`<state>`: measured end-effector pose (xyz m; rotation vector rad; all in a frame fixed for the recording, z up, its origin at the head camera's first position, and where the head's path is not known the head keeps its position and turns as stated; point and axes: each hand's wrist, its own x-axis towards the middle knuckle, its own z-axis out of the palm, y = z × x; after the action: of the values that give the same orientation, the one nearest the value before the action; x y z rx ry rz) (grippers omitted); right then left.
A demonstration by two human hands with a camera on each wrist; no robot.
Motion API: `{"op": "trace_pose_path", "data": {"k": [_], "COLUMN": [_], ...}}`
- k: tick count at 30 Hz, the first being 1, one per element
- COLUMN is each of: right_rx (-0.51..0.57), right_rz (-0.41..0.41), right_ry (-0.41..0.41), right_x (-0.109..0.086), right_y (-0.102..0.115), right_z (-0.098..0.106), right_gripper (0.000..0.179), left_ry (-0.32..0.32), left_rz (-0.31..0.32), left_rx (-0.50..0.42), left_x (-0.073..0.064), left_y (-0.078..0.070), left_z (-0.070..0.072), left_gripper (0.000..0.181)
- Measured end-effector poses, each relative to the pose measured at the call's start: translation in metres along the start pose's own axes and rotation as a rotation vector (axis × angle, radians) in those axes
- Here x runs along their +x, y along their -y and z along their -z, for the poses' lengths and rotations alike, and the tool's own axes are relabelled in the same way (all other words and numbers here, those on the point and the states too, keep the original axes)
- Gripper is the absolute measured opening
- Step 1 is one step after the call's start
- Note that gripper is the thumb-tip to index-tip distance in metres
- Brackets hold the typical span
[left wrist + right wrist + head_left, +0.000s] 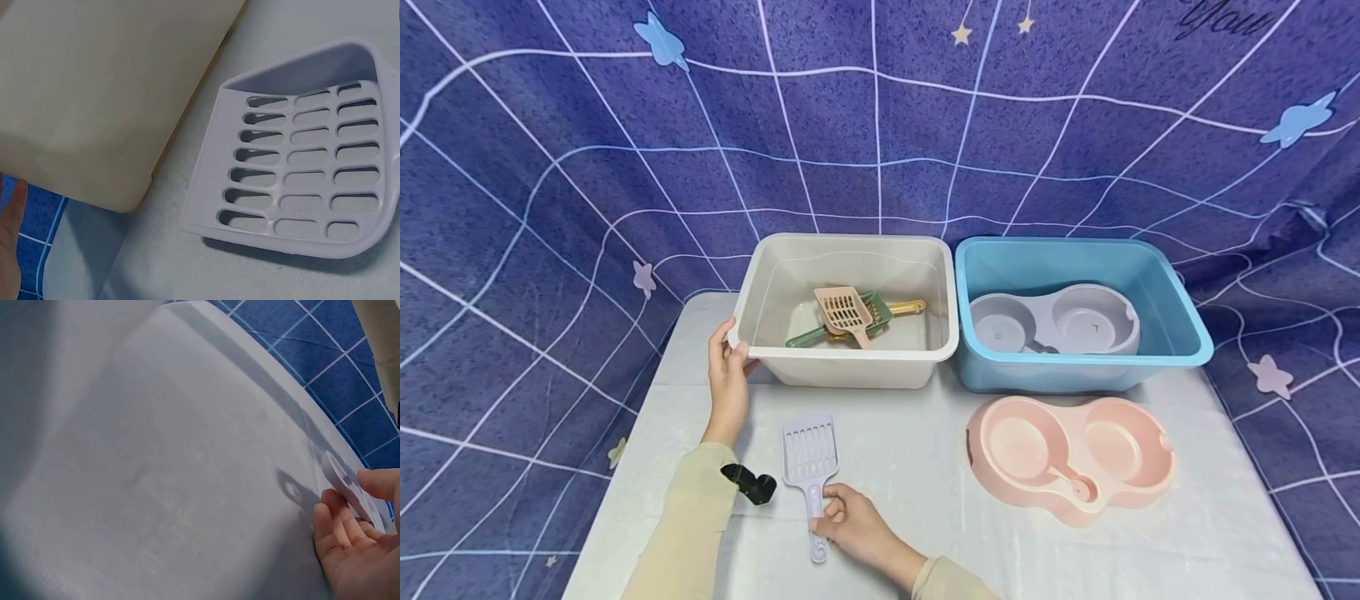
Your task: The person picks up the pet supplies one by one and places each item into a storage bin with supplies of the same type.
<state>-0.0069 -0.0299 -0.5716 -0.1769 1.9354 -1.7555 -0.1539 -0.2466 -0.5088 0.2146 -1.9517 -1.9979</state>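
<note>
My left hand (728, 379) grips the front left corner of a beige litter box (850, 369), thumb and fingers at its rim. In the left wrist view, a fingertip shows at the edge of the box (94, 94). Inside the box lie a pink litter scoop (842, 310) and a green one (808, 337), with a gold handle (908, 307) sticking out beneath them. My right hand (857, 525) pinches the handle of a lavender litter scoop (810, 450) between thumb and fingers. Its slotted head points toward the box, close over the table.
A blue litter box (1045, 379) stands right of the beige one, with a grey double pet bowl (1086, 321) inside. In front of it sits a pink double pet bowl (1075, 442) on the white table (910, 467). A patterned blue curtain (850, 125) hangs behind.
</note>
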Motion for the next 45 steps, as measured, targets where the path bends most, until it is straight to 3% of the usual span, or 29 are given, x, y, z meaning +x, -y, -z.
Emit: {"op": "trace_pose_path", "data": {"k": [5,13,20,27,35,45], "right_rx": [0.008,0.006,-0.018,0.008,0.096,0.136], "right_rz": [0.022,0.043,0.042,0.050,0.060,0.057], "right_ry": [0.012,0.009,0.010,-0.013,-0.023,-0.017], "right_x": [-0.001,-0.002,-0.005,-0.003,-0.004,-0.006], "right_y": [-0.001,0.001,0.006,0.009,0.015,0.023], "right_z": [0.002,0.004,0.010,0.013,0.015,0.018], "right_gripper": [0.048,0.049,0.050,0.052,0.054,0.057], "left_ry": [0.010,0.029,0.028,0.013,0.021,0.022], "left_rz": [0.019,0.018,0.020,0.008,0.033,0.040], "left_rx": [-0.011,0.010,0.001,-0.004,-0.019,-0.001], "left_x": [0.000,-0.010,-0.011,0.001,0.002,-0.009], "left_y": [-0.002,-0.027,-0.030,0.001,0.001,-0.027], "left_z": [0.001,-0.004,-0.006,0.001,0.003,-0.003], "left_gripper": [0.048,0.048,0.048,0.048,0.049,0.048]}}
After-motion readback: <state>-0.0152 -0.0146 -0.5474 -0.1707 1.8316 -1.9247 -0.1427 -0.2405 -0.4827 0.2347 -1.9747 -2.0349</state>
